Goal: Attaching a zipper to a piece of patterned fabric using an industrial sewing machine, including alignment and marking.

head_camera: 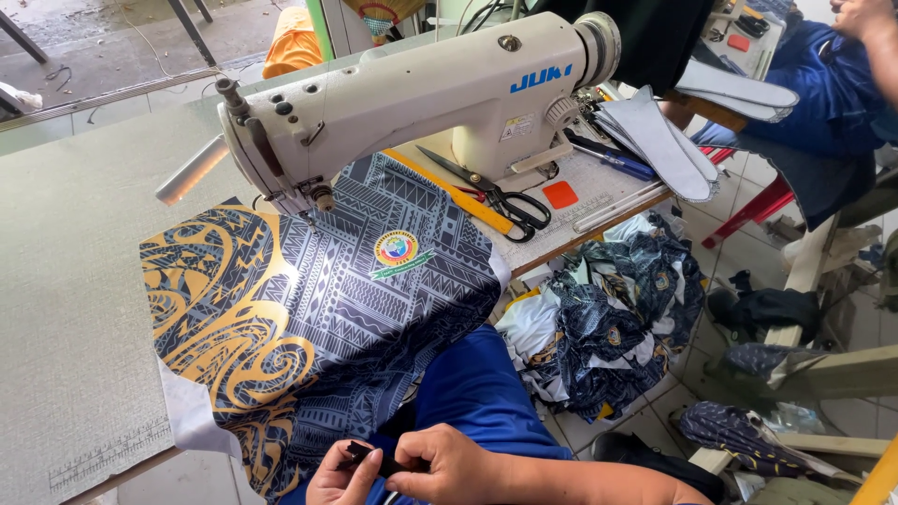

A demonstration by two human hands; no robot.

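Both hands low and close together, left hand [344, 479] pinching, right hand [451, 465] curled, fingertips meeting

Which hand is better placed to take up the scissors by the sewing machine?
Probably the right hand: both hold the small dark piece, but it lies nearer the scissors than the left hand.

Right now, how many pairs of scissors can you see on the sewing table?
1. The black-handled scissors lie on the table right of the sewing machine, beside the yellow ruler. Others could be hidden under the patterned fabric or behind the machine.
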